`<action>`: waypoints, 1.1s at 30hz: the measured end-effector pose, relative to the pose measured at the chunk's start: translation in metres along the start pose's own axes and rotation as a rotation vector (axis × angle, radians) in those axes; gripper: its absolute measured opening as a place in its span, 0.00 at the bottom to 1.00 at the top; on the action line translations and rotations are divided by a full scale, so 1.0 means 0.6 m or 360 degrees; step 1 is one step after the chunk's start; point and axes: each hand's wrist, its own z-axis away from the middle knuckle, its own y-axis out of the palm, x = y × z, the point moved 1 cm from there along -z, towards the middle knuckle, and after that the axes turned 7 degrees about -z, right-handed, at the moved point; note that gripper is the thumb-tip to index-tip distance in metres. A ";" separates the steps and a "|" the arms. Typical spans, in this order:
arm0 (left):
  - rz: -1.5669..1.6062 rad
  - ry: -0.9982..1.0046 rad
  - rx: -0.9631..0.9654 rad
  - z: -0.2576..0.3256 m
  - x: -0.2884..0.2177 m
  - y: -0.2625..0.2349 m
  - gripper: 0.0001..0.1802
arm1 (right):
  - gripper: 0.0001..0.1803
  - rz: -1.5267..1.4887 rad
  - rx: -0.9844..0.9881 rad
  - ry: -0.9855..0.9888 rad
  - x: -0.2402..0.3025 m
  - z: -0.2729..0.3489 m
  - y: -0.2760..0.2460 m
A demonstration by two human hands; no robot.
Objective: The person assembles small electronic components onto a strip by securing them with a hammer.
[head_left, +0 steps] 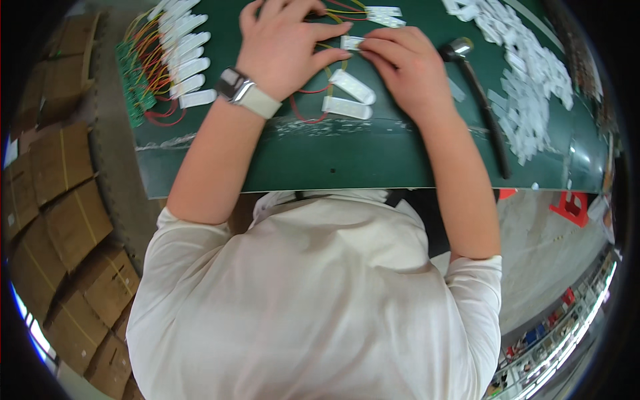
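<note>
Fingers of the right hand pinch a flat white strip. The left hand spreads by thin yellow wires; its grip I cannot tell.

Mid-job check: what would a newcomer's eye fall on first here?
Probably the bare left hand and bare right hand at top centre, about a small white rectangular piece. Next, upper right, the heap of thin white pieces beside a black-handled, metal-headed tool. At upper left, rounded white strips trail red and yellow wires.
</note>
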 end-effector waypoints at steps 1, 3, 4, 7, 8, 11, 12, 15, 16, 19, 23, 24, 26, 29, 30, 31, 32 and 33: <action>-0.0304 0.0249 -0.0508 0.005 0.010 0.020 0.20 | 0.08 0.0000 0.0018 -0.0045 0.005 -0.004 0.001; -0.0225 0.0124 -0.0278 0.009 0.027 0.041 0.23 | 0.08 -0.0021 -0.0001 -0.0049 0.004 0.000 0.008; -0.0197 0.0100 -0.0280 0.011 0.028 0.041 0.23 | 0.09 -0.0023 0.0010 -0.0049 0.003 0.003 0.011; -0.0167 0.0112 -0.0285 0.012 0.032 0.042 0.24 | 0.11 0.0042 0.0088 -0.0054 0.010 0.007 0.011; -0.0148 0.0122 -0.0314 0.012 0.031 0.043 0.24 | 0.11 0.0087 0.0100 -0.0070 0.014 0.008 0.011; -0.0183 0.0034 -0.0227 0.013 0.027 0.046 0.25 | 0.11 0.0133 0.0137 -0.0069 0.021 0.010 0.004; -0.0171 0.0035 -0.0246 0.012 0.025 0.045 0.25 | 0.11 0.0145 0.0142 -0.0060 0.023 0.011 0.002; -0.0176 -0.0043 -0.0151 0.010 0.022 0.047 0.24 | 0.11 0.0182 0.0186 -0.0072 0.018 0.010 -0.011; -0.0177 -0.0055 -0.0147 0.011 0.025 0.048 0.24 | 0.11 0.0181 0.0206 -0.0090 0.022 0.007 -0.009; -0.0193 -0.0011 -0.0151 0.007 0.023 0.048 0.26 | 0.12 0.0247 0.0308 -0.0054 0.030 0.005 -0.030; -0.0162 -0.0040 -0.0179 0.007 0.029 0.060 0.26 | 0.12 0.0256 0.0261 0.0027 0.053 0.014 -0.076; -0.0176 -0.0059 -0.0172 0.011 0.032 0.060 0.26 | 0.12 0.0235 0.0264 0.0015 0.060 0.021 -0.088; -0.0075 -0.0083 -0.0099 0.012 0.025 0.057 0.25 | 0.12 0.0173 -0.0121 0.0448 0.063 0.041 -0.119; -0.0086 -0.0070 -0.0062 0.004 0.026 0.056 0.27 | 0.13 0.0216 -0.0120 0.1009 0.060 0.060 -0.143; -0.0092 -0.0081 -0.0049 0.005 0.026 0.055 0.28 | 0.13 0.0210 -0.0120 0.1005 0.056 0.066 -0.143; -0.0099 -0.0078 -0.0056 0.006 0.027 0.058 0.29 | 0.13 0.0336 -0.0041 0.0995 0.049 0.075 -0.139; -0.0104 -0.0079 -0.0062 0.005 0.029 0.062 0.29 | 0.12 0.0460 0.0039 0.0984 0.042 0.082 -0.135; -0.0100 -0.0083 -0.0072 0.005 0.031 0.067 0.29 | 0.12 0.0421 0.0001 0.1012 0.036 0.089 -0.133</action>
